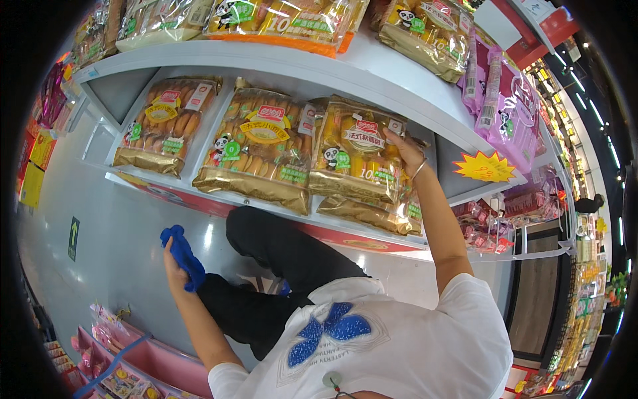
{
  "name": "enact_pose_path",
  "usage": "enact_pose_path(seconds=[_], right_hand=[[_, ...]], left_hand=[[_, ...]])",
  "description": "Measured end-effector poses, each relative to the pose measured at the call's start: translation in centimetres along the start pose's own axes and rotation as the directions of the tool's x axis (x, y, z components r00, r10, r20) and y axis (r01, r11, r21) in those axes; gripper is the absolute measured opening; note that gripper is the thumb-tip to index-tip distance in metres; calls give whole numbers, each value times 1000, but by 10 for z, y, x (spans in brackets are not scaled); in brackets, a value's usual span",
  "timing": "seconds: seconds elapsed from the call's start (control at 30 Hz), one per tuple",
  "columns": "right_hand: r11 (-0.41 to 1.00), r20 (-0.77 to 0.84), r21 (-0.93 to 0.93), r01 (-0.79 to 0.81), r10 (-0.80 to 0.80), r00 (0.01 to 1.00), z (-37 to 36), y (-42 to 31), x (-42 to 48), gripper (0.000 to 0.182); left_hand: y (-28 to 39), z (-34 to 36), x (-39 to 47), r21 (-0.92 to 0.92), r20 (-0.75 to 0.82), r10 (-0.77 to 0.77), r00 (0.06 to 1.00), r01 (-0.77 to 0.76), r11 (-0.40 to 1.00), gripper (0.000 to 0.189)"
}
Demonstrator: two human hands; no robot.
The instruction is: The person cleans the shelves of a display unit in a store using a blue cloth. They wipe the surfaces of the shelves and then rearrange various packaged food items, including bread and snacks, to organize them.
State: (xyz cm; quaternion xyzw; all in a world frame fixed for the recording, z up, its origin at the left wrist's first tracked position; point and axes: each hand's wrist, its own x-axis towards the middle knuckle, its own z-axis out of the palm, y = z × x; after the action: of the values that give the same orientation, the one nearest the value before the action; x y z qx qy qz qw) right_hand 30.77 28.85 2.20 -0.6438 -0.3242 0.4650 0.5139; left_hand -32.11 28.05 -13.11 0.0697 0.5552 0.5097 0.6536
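A crumpled blue cloth is held in my left hand, over the aisle floor and away from the shelf. My right hand rests on the upper right part of a gold-trimmed plastic bag of soft bread; its fingers are spread on the front, and whether they grip it is unclear. That bag leans on top of another gold-edged bread bag on the lower shelf. Left of it lie a bag of small bread rolls and, farther left, a similar bag.
The white upper shelf's edge juts above my right hand, with more bread bags and purple packages on it. A yellow starburst price tag sits right of my arm. A pink display bin stands behind my left arm.
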Motion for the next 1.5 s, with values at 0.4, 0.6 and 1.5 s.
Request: enact_pose_path(seconds=[0.4, 0.6, 1.5], right_hand=[[788, 377, -545, 285, -73, 923, 41, -190, -183, 29], [7, 261, -867, 498, -845, 467, 7, -292, -34, 45], [-126, 8, -877, 463, -969, -247, -12, -365, -120, 39]], left_hand=[[1, 15, 4, 64, 21, -89, 996, 88, 994, 34], [-3, 24, 19, 48, -57, -67, 996, 70, 996, 30], [1, 19, 16, -73, -22, -76, 997, 74, 995, 30]])
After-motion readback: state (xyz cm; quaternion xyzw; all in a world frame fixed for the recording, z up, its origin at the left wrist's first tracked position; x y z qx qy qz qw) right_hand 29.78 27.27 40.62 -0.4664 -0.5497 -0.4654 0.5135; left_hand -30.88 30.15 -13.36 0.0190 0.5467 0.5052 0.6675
